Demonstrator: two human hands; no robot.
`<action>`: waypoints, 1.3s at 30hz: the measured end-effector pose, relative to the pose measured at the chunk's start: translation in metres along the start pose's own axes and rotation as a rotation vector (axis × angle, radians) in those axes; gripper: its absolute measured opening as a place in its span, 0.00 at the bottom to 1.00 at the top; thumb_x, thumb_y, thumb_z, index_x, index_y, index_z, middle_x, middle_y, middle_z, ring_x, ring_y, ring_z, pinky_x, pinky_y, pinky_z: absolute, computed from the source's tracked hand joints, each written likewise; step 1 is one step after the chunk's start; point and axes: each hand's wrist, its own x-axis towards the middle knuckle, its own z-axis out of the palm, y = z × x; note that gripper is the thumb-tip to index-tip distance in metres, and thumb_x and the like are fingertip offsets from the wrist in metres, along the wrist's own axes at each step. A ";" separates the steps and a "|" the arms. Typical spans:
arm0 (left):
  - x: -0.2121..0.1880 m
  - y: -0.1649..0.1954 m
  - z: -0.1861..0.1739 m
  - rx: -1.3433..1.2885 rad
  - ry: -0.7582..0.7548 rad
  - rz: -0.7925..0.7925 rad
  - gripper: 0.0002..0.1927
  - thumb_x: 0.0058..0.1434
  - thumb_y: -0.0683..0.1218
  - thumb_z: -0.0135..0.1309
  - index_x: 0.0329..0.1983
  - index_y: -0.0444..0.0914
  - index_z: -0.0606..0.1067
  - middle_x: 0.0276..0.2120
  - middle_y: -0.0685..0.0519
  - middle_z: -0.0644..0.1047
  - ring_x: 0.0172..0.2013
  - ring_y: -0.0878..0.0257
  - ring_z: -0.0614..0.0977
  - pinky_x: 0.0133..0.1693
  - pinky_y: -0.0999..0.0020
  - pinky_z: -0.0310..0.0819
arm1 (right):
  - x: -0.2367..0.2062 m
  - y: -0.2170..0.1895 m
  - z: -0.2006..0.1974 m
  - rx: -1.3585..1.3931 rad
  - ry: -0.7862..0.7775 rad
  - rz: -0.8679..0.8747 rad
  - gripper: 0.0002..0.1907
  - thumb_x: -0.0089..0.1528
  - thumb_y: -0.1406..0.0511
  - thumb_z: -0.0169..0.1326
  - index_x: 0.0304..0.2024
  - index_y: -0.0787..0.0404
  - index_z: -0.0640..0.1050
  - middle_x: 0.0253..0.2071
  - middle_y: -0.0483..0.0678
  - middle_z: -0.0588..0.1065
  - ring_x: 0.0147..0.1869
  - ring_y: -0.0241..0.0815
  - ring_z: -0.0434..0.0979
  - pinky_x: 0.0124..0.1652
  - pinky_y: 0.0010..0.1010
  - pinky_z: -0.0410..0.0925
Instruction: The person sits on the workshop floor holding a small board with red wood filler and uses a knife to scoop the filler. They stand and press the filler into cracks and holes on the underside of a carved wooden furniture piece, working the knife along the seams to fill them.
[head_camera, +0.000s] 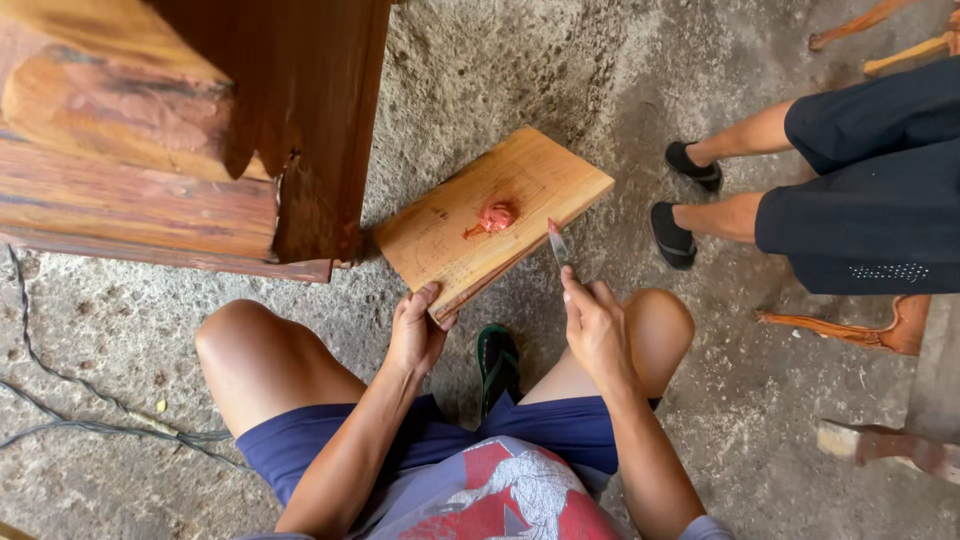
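Looking down from my head, my left hand (417, 335) is clamped on the near corner of a wooden board (495, 220), thumb on top, fingers under the edge. The board is a pale, flat rectangle with visible grain, and it rests on the rough concrete floor (130, 320) with its long axis running from my left hand up and away to the right. A lump of reddish-brown putty (494, 216) sits near its middle, soft and smeared. My right hand (595, 330) is closed around a putty knife (558, 243); its narrow metal blade points up and away, tip just beside the board's right edge. Dark reddish wooden furniture (190, 130) stands to my left. Another person's legs (740, 175) in black shoes are at the right.
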 end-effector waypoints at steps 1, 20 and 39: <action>0.000 0.000 -0.002 -0.005 0.025 -0.012 0.08 0.68 0.46 0.54 0.42 0.36 0.75 0.34 0.54 0.77 0.31 0.67 0.76 0.29 0.72 0.69 | -0.002 0.000 0.001 -0.006 -0.017 -0.006 0.20 0.64 0.72 0.56 0.60 0.60 0.78 0.34 0.55 0.73 0.33 0.53 0.78 0.33 0.42 0.71; 0.004 0.006 -0.021 -0.066 -0.011 -0.036 0.10 0.67 0.47 0.55 0.46 0.36 0.74 0.37 0.54 0.78 0.31 0.66 0.77 0.29 0.72 0.71 | 0.032 0.021 0.022 -0.065 -0.018 -0.030 0.24 0.65 0.72 0.55 0.64 0.58 0.75 0.38 0.58 0.74 0.37 0.57 0.78 0.38 0.44 0.71; 0.149 -0.036 0.017 0.178 0.058 -0.077 0.13 0.68 0.49 0.56 0.51 0.38 0.73 0.40 0.52 0.80 0.36 0.60 0.81 0.36 0.65 0.80 | -0.002 0.138 -0.055 0.556 0.554 0.293 0.15 0.73 0.74 0.57 0.62 0.69 0.74 0.45 0.49 0.76 0.40 0.35 0.77 0.42 0.28 0.73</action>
